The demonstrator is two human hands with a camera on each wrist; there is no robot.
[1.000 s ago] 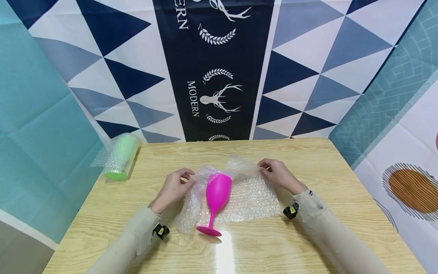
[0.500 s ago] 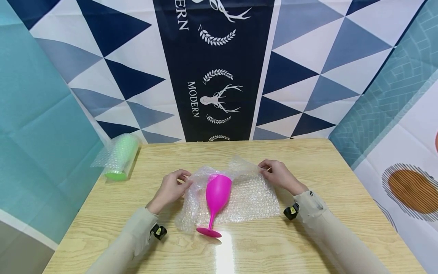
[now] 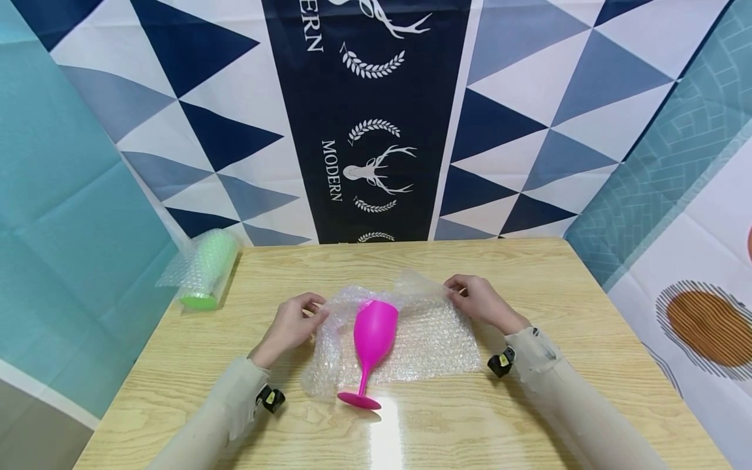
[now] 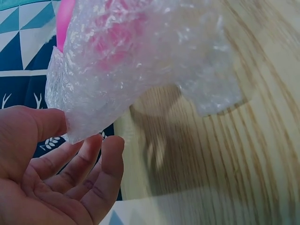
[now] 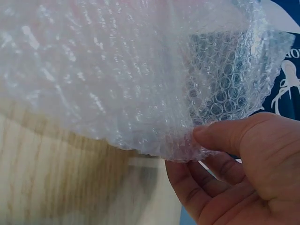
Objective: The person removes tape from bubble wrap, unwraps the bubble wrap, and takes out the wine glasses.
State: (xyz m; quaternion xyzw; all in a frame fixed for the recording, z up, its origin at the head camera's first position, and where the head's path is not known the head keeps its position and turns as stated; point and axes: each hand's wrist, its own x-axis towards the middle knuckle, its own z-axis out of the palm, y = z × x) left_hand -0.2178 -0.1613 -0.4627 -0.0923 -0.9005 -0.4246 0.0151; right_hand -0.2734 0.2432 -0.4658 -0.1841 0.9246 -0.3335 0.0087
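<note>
A bright pink goblet (image 3: 375,331) lies on a sheet of bubble wrap (image 3: 437,343) at the middle of the table, its foot toward me. The far edge of the wrap is lifted and folds over the goblet's rim. My left hand (image 3: 296,323) pinches a corner of the wrap left of the goblet; in the left wrist view the thumb and fingertips meet on the film, with pink showing through it. On the other side, my right hand (image 3: 478,301) pinches the right corner between thumb and forefinger, with the bubbles plain in the right wrist view.
A light green cylindrical thing (image 3: 213,264) wrapped in bubble wrap lies at the table's back left, against the teal side wall (image 3: 76,196). Patterned cloth (image 3: 376,130) hangs behind the wooden table (image 3: 446,431).
My left hand has shifted slightly left and toward me, still pinching the wrap. The right hand and the goblet stay nearly where they were.
</note>
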